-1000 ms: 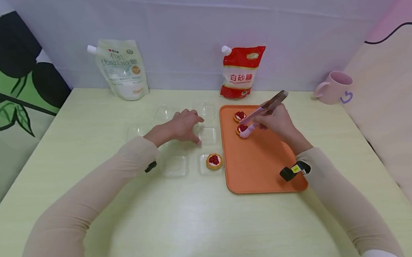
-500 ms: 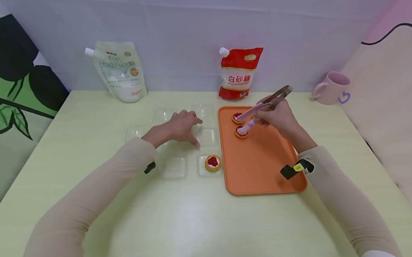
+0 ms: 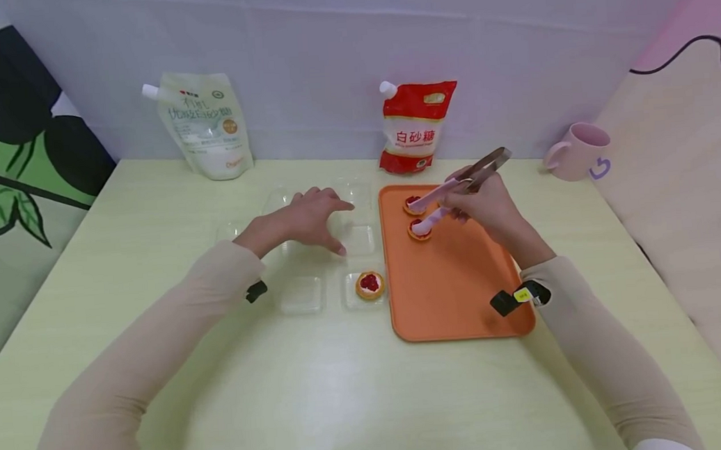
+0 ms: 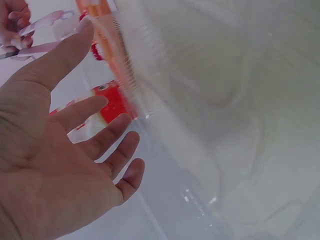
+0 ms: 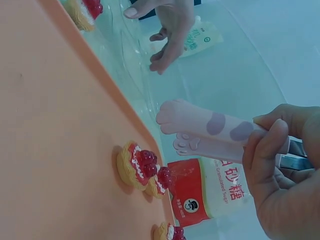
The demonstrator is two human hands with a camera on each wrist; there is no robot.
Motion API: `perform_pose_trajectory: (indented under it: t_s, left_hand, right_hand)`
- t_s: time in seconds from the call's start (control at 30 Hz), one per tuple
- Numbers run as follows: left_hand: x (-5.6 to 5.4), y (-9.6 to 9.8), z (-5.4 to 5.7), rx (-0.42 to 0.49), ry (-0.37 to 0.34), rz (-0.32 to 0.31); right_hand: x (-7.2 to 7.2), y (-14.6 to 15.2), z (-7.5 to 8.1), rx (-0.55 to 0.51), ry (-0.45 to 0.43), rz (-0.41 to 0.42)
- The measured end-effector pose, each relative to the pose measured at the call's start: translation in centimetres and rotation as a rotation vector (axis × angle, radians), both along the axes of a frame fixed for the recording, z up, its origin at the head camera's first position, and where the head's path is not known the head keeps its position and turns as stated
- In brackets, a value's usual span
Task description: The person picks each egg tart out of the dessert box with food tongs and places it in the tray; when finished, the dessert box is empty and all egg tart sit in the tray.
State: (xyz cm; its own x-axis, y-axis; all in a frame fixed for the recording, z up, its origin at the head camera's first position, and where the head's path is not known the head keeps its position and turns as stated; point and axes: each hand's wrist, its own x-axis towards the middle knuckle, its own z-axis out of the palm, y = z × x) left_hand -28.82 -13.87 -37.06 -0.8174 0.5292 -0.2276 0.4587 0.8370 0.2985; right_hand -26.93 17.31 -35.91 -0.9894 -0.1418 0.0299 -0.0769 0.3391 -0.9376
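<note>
In the head view my left hand [image 3: 310,219] hovers with spread, relaxed fingers over a group of clear plastic boxes [image 3: 303,295]; its palm holds nothing in the left wrist view. Between thumb and fingers my right hand [image 3: 487,199] grips tongs [image 5: 192,117] with pink paw-shaped tips and metal handles. Those tips stand slightly apart, with nothing between them, over small berry tarts on the orange tray [image 3: 453,288]. From the right wrist, the nearest tart [image 5: 128,170] sits below the tips, with more tarts behind it. Another tart [image 3: 369,285] lies in the front right box.
Behind the tray stands a red and white sugar pouch [image 3: 413,131]. A pale sugar pouch [image 3: 206,128] is at the back left, and a pink mug [image 3: 578,152] at the back right. Against the table's far edge hangs a pale cloth [image 3: 300,83].
The tongs have shifted slightly up and to the right relative to the tray, still held by the right hand. My left hand stays above the boxes with little movement.
</note>
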Motion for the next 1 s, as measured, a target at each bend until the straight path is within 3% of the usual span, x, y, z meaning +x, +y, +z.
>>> perform_pose_trajectory:
  t_s: [0.13,0.27,0.6,0.83,1.0]
  left_hand:
    - [1.1,-0.1,0.9,0.049,-0.008,-0.030]
    - [2.9,0.2,1.2,0.053,-0.004,-0.064]
    - [6.8,0.8,-0.2,0.019,0.040,-0.092]
    - [7.7,0.8,-1.1,0.025,0.050,-0.086]
    - [7.9,0.7,-1.7,0.047,0.084,-0.118]
  right_hand:
    - [0.4,-0.4,0.2,0.009,0.005,0.017]
    - [1.0,-1.1,0.3,0.010,0.003,0.049]
    - [3.0,-3.1,0.6,0.063,-0.005,0.144]
    - [4.6,-4.2,0.4,0.093,-0.069,0.204]
    - [5.3,-5.0,-0.1,0.103,-0.107,0.251]
